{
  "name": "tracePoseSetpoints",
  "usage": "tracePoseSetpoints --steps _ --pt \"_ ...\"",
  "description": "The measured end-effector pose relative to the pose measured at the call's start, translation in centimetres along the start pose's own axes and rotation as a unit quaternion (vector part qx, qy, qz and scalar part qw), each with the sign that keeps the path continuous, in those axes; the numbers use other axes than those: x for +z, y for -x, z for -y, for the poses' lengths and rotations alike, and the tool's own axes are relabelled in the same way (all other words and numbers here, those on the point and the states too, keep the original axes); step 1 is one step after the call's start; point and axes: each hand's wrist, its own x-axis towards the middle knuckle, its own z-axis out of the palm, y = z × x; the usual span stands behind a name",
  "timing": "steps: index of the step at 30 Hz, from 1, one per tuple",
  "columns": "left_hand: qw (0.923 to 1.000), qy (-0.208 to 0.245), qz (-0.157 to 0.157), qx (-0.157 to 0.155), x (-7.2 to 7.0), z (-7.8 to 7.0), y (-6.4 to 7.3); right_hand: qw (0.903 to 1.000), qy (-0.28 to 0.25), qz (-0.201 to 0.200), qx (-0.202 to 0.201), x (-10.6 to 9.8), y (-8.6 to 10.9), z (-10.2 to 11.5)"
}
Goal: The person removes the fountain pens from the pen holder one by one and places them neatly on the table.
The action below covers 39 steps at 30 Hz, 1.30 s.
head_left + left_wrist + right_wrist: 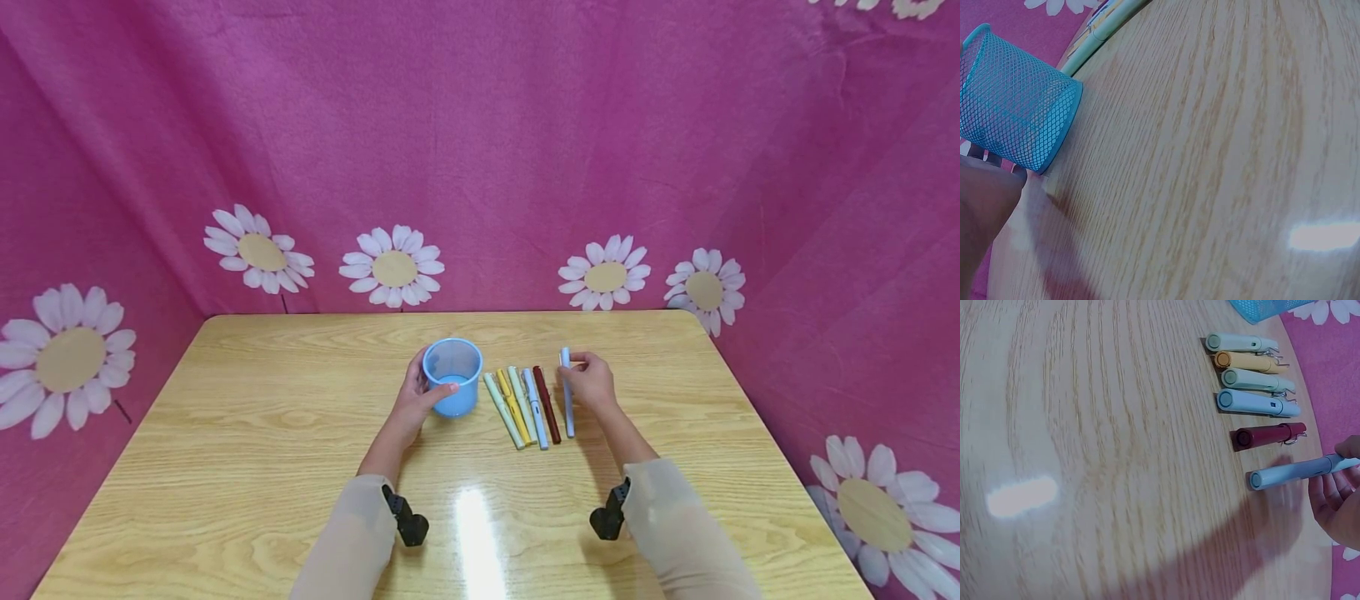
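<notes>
My left hand (409, 406) grips a blue mesh pen cup (467, 398), thumb over its near rim and fingers around its left side. The cup stands upright on the table; no pens show inside. My right hand (592, 385) pinches a light blue pen (568, 417) between thumb and fingers. In the right wrist view, this pen's near end is close to the tabletop; whether it touches I cannot tell. Between the hands lie a pale green pen (504, 412), a yellow pen (512, 404), another pale green pen (517, 383), a light blue pen (536, 414) and a dark red pen (548, 406).
The wooden table (285, 450) carries the cup and the pens, which lie side by side. A pink curtain (495, 167) with white daisies hangs along its back and sides. Light glares off the tabletop near the front.
</notes>
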Motion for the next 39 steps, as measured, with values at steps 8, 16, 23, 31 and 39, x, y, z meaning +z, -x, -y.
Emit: tracePoseSetpoints --steps 8,16,23,31,39 --pt "1.0 0.004 -0.003 0.0 0.0 0.0 0.0 0.9998 -0.017 0.0 0.008 0.4 -0.1 -0.6" --pt "1.0 0.001 0.001 0.002 0.1 -0.1 0.0 0.9997 0.01 -0.019 -0.006 1.0 -0.1 -1.5" --pt "1.0 0.002 0.003 0.003 0.1 -0.1 0.0 0.999 0.015 -0.039 -0.016 1.4 -0.1 -1.6" --pt "1.0 0.002 -0.002 0.006 0.1 0.0 0.0 0.9988 0.03 -0.038 -0.008 2.1 -0.2 -2.0" --pt "0.9999 0.008 -0.004 0.005 0.1 0.0 0.0 0.9967 0.064 -0.043 -0.026 2.5 0.2 -1.5"
